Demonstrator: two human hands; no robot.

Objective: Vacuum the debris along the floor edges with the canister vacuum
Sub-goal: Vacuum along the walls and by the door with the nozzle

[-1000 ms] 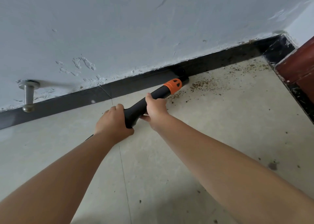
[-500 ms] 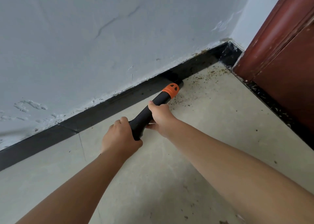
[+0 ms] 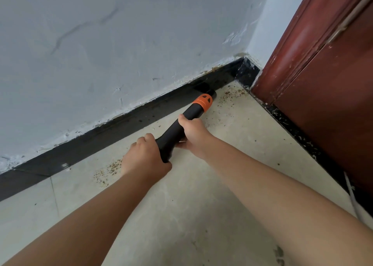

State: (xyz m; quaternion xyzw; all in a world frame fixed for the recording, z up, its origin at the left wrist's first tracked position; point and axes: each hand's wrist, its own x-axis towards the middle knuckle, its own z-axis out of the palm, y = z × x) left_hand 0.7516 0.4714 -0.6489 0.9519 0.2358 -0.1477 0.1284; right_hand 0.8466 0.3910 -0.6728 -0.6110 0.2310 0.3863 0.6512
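A pale grey plastered wall (image 3: 125,43) rose behind, cracked and flaking near its foot. A black skirting board (image 3: 96,142) ran along its base into the corner. On the right stood a reddish-brown door (image 3: 333,80) (paint-flecked), over a beige tiled floor (image 3: 201,215).

Both hands gripping black vacuum wand (image 3: 181,124), nozzle at skirting (image 3: 113,132), debris (image 3: 228,98) near corner

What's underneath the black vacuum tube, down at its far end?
Under the vacuum tube lies pale floor tile with brown debris scattered beside the orange collar. The nozzle mouth, against the black baseboard, is hidden, as is any debris beneath it.
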